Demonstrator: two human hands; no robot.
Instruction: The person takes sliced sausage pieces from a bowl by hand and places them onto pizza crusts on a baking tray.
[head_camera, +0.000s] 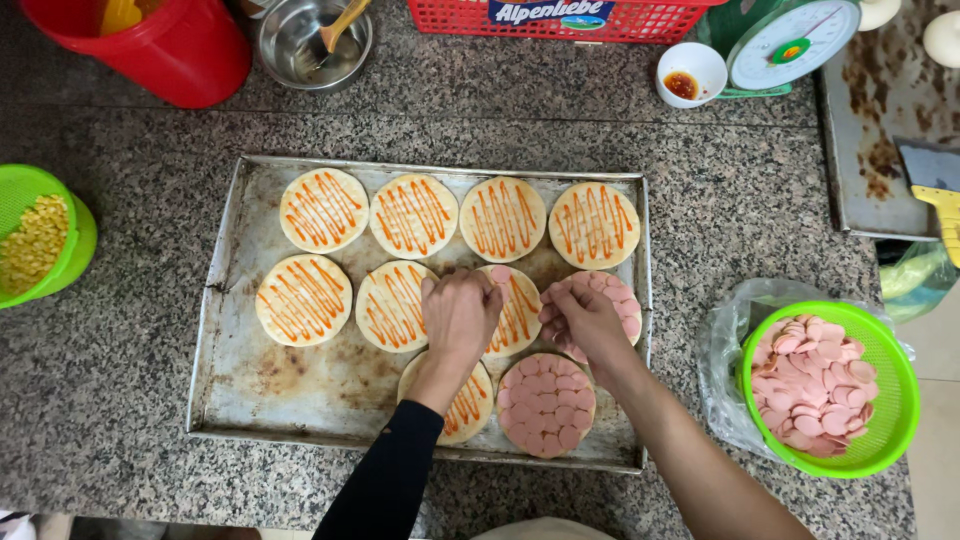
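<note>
A metal baking tray on the granite counter carries several round dough bases striped with orange sauce. Two bases at the right are covered with pink sausage slices. My left hand, in a black sleeve, is closed over the middle-row base with a few slices on its top edge. My right hand is beside it, fingers pinched over the same base and the covered one to its right. What either hand holds is hidden.
A green colander of pink sausage slices sits on a plastic bag at the right. A green bowl of corn is at the left. Behind the tray are a red bucket, steel bowl, sauce cup, scale.
</note>
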